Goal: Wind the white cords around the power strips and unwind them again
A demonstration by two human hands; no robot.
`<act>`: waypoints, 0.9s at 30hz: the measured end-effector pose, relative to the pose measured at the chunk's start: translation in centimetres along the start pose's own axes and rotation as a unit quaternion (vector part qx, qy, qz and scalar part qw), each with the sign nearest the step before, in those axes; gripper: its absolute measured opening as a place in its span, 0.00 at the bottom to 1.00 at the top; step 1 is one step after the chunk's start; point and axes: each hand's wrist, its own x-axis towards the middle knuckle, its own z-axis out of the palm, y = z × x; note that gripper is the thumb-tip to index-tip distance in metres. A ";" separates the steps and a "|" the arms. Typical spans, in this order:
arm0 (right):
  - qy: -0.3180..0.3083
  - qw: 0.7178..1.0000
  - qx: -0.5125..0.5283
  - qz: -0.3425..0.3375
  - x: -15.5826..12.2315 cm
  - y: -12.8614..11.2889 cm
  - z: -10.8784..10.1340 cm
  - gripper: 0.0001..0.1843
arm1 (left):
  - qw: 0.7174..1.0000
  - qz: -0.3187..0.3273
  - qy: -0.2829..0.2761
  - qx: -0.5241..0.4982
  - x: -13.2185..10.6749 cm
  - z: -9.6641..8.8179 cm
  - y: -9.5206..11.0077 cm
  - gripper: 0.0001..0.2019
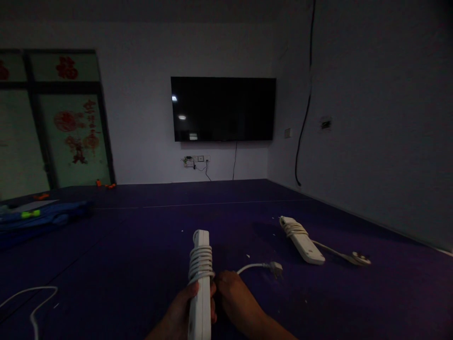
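Note:
A white power strip [200,302] stands on end in front of me, its own cord [201,262] coiled tightly around its upper part. Wrapped round its lower body is my left hand [184,307], thumb in front and fingers showing on the far side. Close beside it on the right, my right hand [235,295] is closed on the cord where it leaves the coil. From that hand the free end runs right to a plug [276,269]. To the right lies a second white power strip [304,243] with its cord wound around one end.
The second strip's plug [360,258] rests on the purple floor [141,264]. At left are a blue cloth pile [67,212] and a loose white cable [38,307]. A television [224,108] hangs on the far wall, and a black cable [305,127] dangles on the right wall.

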 end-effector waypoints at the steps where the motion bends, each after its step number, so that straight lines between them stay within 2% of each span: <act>1: 0.000 1.000 -0.029 0.005 0.0 0.1 0.0 0.14 | 1.000 0.008 0.007 -0.002 0.0 0.0 0.0 0.24; 4: 0.019 0.995 -0.100 -0.003 -0.1 0.2 -0.5 0.12 | 0.998 0.015 0.052 0.009 0.0 0.3 0.3 0.22; 8: 0.085 0.987 -0.133 -0.004 -0.4 0.5 -1.0 0.10 | 0.993 0.015 0.116 0.006 -0.3 1.2 0.7 0.15; 12: 0.138 0.979 -0.147 0.001 -0.5 1.2 -0.6 0.14 | 0.987 0.015 0.155 -0.034 -0.5 2.2 1.0 0.14; 16: 0.163 0.974 -0.158 0.009 -0.6 1.6 -0.4 0.19 | 0.983 0.019 0.171 -0.062 -0.6 2.6 1.1 0.16; 21: 0.182 0.969 -0.156 0.051 -0.8 2.0 -1.1 0.21 | 0.987 -0.030 0.151 -0.034 -0.5 1.9 0.9 0.14; 24: 0.204 0.963 -0.154 0.082 -0.8 2.3 -1.6 0.21 | 0.989 -0.016 0.144 -0.044 -0.4 1.6 0.9 0.13; 27: 0.209 0.962 -0.143 0.105 -0.8 2.3 -1.9 0.20 | 0.984 0.000 0.159 -0.073 -0.3 1.8 1.1 0.12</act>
